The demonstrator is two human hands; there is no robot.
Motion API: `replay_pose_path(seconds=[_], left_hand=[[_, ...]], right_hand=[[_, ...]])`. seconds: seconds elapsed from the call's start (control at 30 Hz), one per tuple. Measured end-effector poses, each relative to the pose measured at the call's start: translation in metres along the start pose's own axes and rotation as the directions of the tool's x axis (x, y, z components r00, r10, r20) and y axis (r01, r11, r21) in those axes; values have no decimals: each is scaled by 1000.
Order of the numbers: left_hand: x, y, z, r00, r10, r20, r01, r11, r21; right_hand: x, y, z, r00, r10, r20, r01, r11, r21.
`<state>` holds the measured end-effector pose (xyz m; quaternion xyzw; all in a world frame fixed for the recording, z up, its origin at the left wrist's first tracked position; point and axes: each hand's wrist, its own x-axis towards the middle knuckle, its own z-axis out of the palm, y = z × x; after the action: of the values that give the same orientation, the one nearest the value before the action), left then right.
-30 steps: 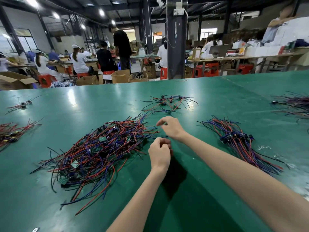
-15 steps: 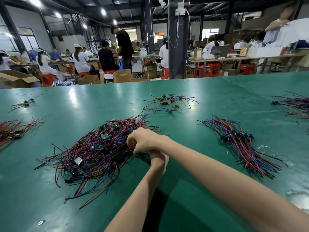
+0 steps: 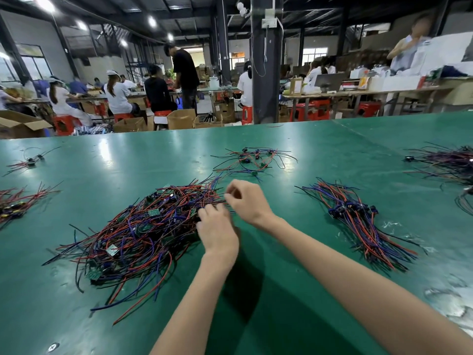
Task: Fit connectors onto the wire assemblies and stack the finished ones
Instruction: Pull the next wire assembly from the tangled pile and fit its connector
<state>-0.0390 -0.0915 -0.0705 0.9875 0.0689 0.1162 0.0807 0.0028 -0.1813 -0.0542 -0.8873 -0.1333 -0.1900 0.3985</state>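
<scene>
big green table [image 3: 320, 155], huge tangled wire pile [image 3: 143, 231] centre-left, tidier bundle [image 3: 358, 219] right, small scatter [image 3: 253, 160] upper middle, more wires at both edges

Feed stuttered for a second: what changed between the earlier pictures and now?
Both hands moved left to the tangled wire pile: the left hand now digs its fingers into its right edge, the right hand just beyond it, fingertips at the wires. Whether either grips anything is too blurred to tell. The bundle on the right and the small far cluster stayed put.
</scene>
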Motion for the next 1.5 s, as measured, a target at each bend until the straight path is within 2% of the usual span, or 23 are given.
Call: replay_pose_path(seconds=[0.1,0.13,0.23,0.37,0.53,0.7,0.8,0.87,0.93,1.0,1.07,1.13,1.2,1.27,1.37,1.43,1.5], left_hand=[[11,-17,-7,987,-133,85,122,985,122],[15,-25,-9,982,-143,125,124,981,149],[26,-45,-12,967,-141,211,122,987,102],[30,-53,-17,967,-165,195,169,986,-1],[27,-51,-24,974,-226,37,228,969,-91],[25,-53,-27,981,-154,-116,119,957,-264],[27,-50,-30,962,-105,-253,-8,912,-409],[28,-48,-32,950,-89,-298,-57,893,-447],[27,-49,-30,977,-61,-206,-26,917,-398],[25,-52,-30,997,-71,23,74,965,-253],[22,-52,-30,967,-115,228,136,988,-79],[22,-50,-31,948,-123,293,126,992,9],[22,-48,-31,952,-120,281,121,993,15],[21,-47,-30,970,-109,216,122,991,-50],[25,-47,-30,998,-61,20,64,954,-291],[28,-43,-32,996,-6,-92,-45,838,-544],[26,-33,-36,985,45,-166,-159,612,-775]], right_hand=[[-20,39,-17,981,183,-65,-180,983,41],[-28,49,-21,973,216,-79,-212,976,53],[-46,69,-29,957,271,-106,-260,959,111],[-52,73,-33,951,300,-73,-280,937,209],[-54,74,-36,920,387,-57,-338,859,384],[-59,72,-38,910,413,-40,-358,829,429],[-61,69,-38,911,411,-30,-358,826,435],[-61,68,-39,911,412,-28,-359,823,440],[-62,67,-39,910,413,-28,-361,826,434],[-62,67,-39,912,410,-25,-361,829,426],[-62,68,-39,913,406,-21,-361,833,419],[-62,68,-38,915,404,-19,-361,836,413],[-62,68,-38,915,402,-18,-360,839,408],[-61,68,-38,916,401,-21,-358,840,408],[-61,68,-38,915,402,-29,-356,840,410],[-61,68,-37,914,404,-37,-352,836,421],[-61,68,-37,915,403,-35,-351,834,426]])
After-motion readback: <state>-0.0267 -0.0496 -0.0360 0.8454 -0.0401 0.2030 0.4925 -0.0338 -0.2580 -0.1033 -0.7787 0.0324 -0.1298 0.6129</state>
